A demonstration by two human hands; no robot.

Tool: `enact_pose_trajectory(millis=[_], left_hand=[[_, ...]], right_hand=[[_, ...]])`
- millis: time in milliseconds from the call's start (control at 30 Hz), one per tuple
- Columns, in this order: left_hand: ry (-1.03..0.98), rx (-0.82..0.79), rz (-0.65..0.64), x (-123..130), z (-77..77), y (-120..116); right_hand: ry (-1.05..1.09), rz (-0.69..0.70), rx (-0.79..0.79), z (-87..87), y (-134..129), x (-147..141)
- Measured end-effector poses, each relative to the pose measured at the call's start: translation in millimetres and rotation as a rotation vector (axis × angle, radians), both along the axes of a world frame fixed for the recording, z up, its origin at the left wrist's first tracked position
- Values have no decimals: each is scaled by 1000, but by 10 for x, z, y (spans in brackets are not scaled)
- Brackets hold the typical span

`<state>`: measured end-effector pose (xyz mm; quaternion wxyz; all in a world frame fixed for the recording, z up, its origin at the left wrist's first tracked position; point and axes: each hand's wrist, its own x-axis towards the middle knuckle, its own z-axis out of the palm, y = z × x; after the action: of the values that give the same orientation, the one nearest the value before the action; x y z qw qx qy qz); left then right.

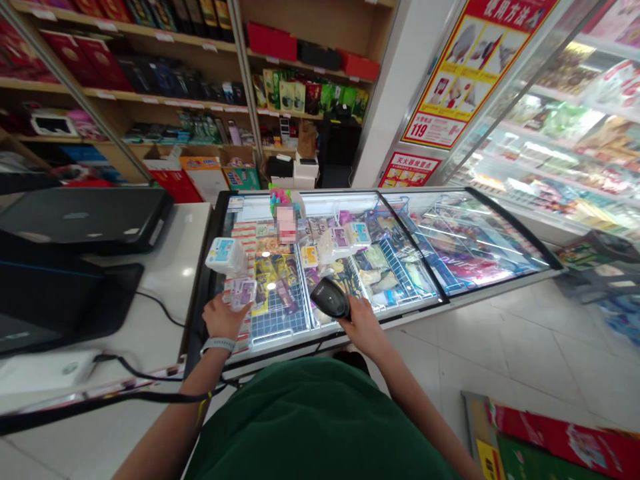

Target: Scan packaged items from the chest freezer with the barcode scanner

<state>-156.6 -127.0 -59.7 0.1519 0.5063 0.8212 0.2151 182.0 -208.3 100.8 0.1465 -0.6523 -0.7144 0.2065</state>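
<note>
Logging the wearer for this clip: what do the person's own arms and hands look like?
The left forearm and right forearm are bare, and the left hand and right hand wear no gloves. A pale grey band circles the left wrist. A dark green top covers the torso.

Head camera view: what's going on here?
A person stands at a glass-topped shop freezer. Their left hand holds a purple-and-white packet near a pale blue-and-white box, and their right hand grips a black handheld barcode scanner above the freezer's glass. Packaged goods lie in wire baskets inside.
</note>
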Motion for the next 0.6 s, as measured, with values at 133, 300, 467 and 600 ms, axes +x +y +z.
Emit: enact_pose_trajectory(millis=[133, 300, 467, 600], left_hand=[[150, -30, -50, 212, 5, 69], [160, -101, -46, 219, -14, 198], [174, -139, 10, 218, 5, 242], [159, -170, -28, 333, 39, 300]], right_hand=[[-1, 7, -10, -23, -5, 1], [1, -25, -16, -12, -24, 37], [-13, -38, -14, -18, -52, 62], [-11, -35, -20, -59, -63, 84]])
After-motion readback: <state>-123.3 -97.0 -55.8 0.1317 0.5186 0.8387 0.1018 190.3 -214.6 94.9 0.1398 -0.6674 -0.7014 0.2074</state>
